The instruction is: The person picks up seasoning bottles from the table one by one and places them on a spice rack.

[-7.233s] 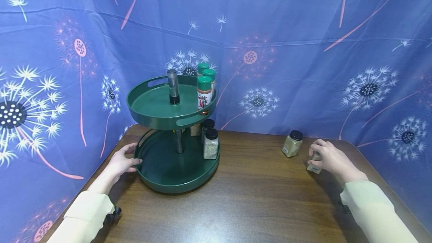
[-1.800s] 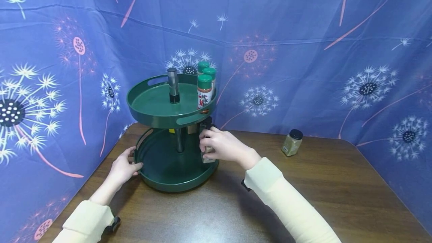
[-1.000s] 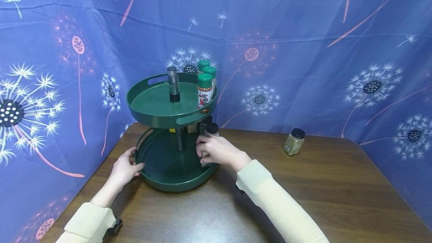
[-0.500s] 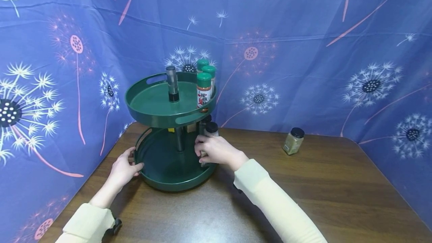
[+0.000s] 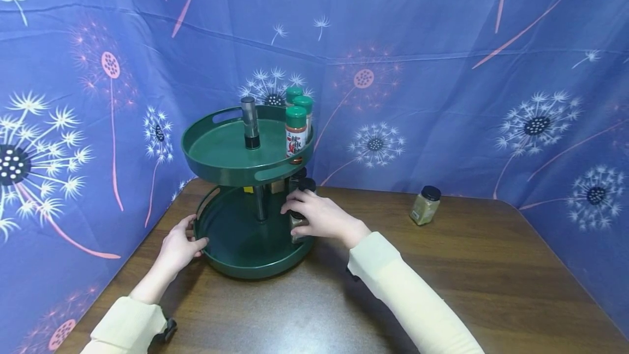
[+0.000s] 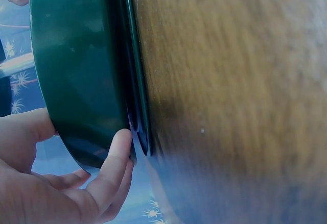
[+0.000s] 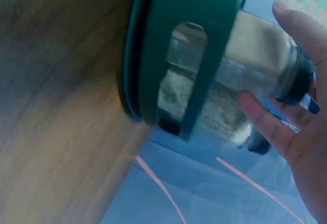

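A green two-tier turntable rack (image 5: 248, 176) stands on the wooden table. My left hand (image 5: 177, 246) grips its lower tray at the left side; in the left wrist view the thumb lies at the upper rim and the fingers (image 6: 120, 140) press the outer wall. On the tray's right side stands a black-lidded spice jar (image 5: 298, 228). Around it my right hand (image 5: 321, 213) is spread, partly hiding it. In the right wrist view, its thumb (image 7: 301, 27) stands off the jar and a fingertip is close beside it. A second black-lidded jar (image 5: 307, 183) stands just behind.
Several green-capped shakers (image 5: 296, 134) stand on the upper tray's right side. Another black-lidded jar (image 5: 425, 206) sits on the table (image 5: 442, 266) to the right. A blue dandelion-print cloth (image 5: 417, 70) hangs behind and at both sides.
My right hand has carried a jar from the table's right to the lower tray, then lifted slightly and loosened around it. My left hand has stayed at the tray's left edge.
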`<state>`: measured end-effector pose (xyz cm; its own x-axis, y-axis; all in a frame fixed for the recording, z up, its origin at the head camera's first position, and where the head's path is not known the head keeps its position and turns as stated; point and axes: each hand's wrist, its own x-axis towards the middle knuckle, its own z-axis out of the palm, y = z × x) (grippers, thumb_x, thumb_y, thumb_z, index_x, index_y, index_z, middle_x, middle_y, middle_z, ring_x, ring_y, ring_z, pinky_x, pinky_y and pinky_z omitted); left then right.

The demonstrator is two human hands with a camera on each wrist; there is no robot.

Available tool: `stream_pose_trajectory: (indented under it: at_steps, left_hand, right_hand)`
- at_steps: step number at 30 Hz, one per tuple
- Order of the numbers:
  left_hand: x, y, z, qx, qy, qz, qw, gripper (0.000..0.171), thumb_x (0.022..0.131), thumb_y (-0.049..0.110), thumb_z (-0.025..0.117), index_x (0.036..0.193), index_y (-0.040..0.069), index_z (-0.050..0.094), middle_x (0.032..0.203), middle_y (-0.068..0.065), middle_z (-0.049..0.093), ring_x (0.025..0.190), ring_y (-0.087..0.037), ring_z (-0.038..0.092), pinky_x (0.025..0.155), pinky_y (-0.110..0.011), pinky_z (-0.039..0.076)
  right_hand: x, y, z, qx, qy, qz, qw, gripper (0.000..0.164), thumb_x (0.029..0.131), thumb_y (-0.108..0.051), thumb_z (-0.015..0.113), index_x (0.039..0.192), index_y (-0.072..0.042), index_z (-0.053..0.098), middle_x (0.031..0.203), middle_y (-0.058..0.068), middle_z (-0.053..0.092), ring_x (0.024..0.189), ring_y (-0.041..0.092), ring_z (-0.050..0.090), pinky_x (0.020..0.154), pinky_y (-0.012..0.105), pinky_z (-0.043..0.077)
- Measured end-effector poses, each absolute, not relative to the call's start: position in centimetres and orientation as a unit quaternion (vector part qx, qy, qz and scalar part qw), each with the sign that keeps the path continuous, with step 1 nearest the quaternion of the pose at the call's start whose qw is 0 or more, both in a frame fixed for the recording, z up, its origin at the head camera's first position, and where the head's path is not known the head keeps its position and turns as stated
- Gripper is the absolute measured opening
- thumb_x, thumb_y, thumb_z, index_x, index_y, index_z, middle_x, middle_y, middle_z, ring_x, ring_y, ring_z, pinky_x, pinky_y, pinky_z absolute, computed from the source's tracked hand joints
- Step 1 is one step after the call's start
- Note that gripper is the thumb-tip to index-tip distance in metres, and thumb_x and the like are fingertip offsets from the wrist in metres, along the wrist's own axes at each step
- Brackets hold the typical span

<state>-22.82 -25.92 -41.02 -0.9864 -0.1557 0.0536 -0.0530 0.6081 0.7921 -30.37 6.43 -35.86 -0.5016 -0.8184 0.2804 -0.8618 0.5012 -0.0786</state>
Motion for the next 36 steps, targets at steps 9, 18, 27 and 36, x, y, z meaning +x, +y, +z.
stream_pose_trajectory:
  at_steps: [9, 18, 27, 36]
  left_hand:
    - [-22.8, -26.0, -40.9, 0.060, -0.895, -0.438, 0.057, 0.070, 0.079, 0.009, 0.061, 0.137, -0.003, 0.024, 0.124, -0.028, 0.039, 0.096, -0.033, 0.051, 0.059, -0.030, 0.056]
    - [-22.6, -26.1, -40.9, 0.058, -0.895, -0.439, 0.047, 0.071, 0.079, 0.014, 0.062, 0.137, -0.003, 0.024, 0.125, -0.027, 0.038, 0.101, -0.038, 0.048, 0.059, -0.027, 0.056]
    - [-23.7, -27.0, -39.9, 0.057, -0.916, -0.396, 0.041, 0.074, 0.079, 0.022, 0.064, 0.136, -0.004, 0.024, 0.128, -0.029, 0.038, 0.089, -0.034, 0.058, 0.055, -0.027, 0.054]
    - [-26.2, -28.1, -38.4, 0.042, -0.921, -0.387, 0.004, 0.076, 0.079, 0.023, 0.063, 0.136, -0.007, 0.022, 0.127, -0.034, 0.035, 0.084, -0.036, 0.060, 0.058, -0.032, 0.055]
  right_hand:
    - [-30.5, 8.7, -33.9, 0.488, -0.855, 0.113, 0.135, 0.047, 0.074, -0.041, 0.068, 0.116, -0.026, 0.053, 0.119, -0.009, 0.045, 0.109, 0.009, 0.041, 0.078, 0.031, 0.049]
    - [-30.9, 12.7, -32.4, 0.441, -0.878, 0.107, 0.150, 0.048, 0.073, -0.044, 0.068, 0.117, -0.028, 0.053, 0.119, -0.008, 0.045, 0.108, 0.011, 0.043, 0.074, 0.034, 0.051]
    - [-31.2, 17.6, -31.2, 0.391, -0.904, 0.098, 0.144, 0.051, 0.075, -0.045, 0.065, 0.121, -0.029, 0.050, 0.121, -0.007, 0.046, 0.112, 0.016, 0.043, 0.084, 0.045, 0.048]
    - [-30.9, 22.5, -30.9, 0.331, -0.928, 0.093, 0.142, 0.051, 0.075, -0.045, 0.066, 0.121, -0.032, 0.048, 0.126, -0.007, 0.044, 0.116, 0.018, 0.040, 0.077, 0.046, 0.049]
